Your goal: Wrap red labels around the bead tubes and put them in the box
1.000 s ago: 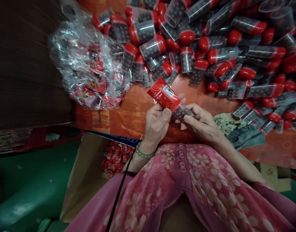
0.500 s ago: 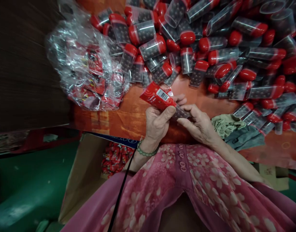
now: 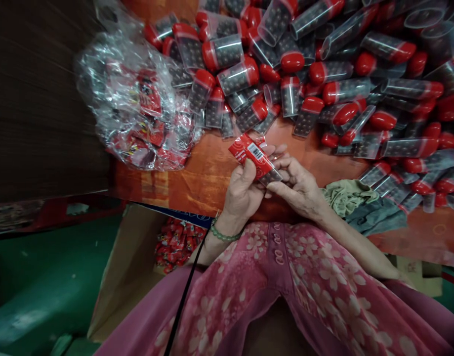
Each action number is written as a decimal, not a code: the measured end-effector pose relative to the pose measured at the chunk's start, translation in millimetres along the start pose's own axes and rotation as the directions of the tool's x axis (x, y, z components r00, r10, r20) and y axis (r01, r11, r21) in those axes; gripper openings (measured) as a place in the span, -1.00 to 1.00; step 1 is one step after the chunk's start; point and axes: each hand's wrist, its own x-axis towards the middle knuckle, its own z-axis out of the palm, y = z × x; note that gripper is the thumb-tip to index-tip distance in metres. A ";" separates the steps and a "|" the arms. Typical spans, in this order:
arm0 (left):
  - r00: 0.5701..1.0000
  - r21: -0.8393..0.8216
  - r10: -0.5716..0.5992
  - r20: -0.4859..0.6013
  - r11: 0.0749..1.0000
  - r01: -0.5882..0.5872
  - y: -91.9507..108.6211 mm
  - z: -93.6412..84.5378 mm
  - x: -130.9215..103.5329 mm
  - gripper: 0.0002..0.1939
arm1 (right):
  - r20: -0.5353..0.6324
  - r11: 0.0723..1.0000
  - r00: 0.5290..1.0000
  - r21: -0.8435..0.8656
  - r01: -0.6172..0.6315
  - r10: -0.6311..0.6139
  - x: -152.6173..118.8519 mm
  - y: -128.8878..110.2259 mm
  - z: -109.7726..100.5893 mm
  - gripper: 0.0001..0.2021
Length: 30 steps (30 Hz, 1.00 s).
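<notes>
A red printed sleeve [image 3: 253, 154] with a white barcode label lies between my hands, low over the table. The dotted end of a clear container [image 3: 273, 177] sticks out at its lower right. My left hand [image 3: 243, 190] is closed on the sleeve, thumb pressed on the printed face and fingers mostly hidden underneath. Closed at the dotted end, my right hand [image 3: 299, 185] pinches it between thumb and fingers. Just beyond my hands lie many clear dotted containers with red rounded ends [image 3: 237, 74].
A clear plastic bag [image 3: 115, 99] with red printed pieces lies at the left on the orange tabletop [image 3: 145, 180]. Crumpled cloths [image 3: 375, 212] lie right of my right hand. Below the table edge, a cardboard box [image 3: 119, 267] stands beside many red packets [image 3: 178, 242].
My left thumb has shifted from the sleeve's lower end up along its printed face. The sleeve has tilted and moved slightly right, and the dotted end shows less.
</notes>
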 end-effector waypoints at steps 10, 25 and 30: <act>0.999 0.105 -0.028 0.044 0.994 0.023 -17.3 -0.3 -16.6 -0.48 | -0.027 0.998 0.999 0.065 -0.016 0.018 -4.3 7.5 -1.6 -0.66; 0.581 0.578 0.622 -0.525 0.762 -0.293 -1.5 -137.0 -124.7 -0.83 | 0.353 0.580 0.928 -0.735 0.351 -0.115 -24.5 -11.3 -15.9 -0.77; 0.646 0.730 0.678 -0.351 0.630 -0.265 -21.3 -217.3 -183.1 -0.81 | 0.310 0.235 0.929 -0.906 0.353 -0.201 -18.4 -11.7 -34.1 -0.72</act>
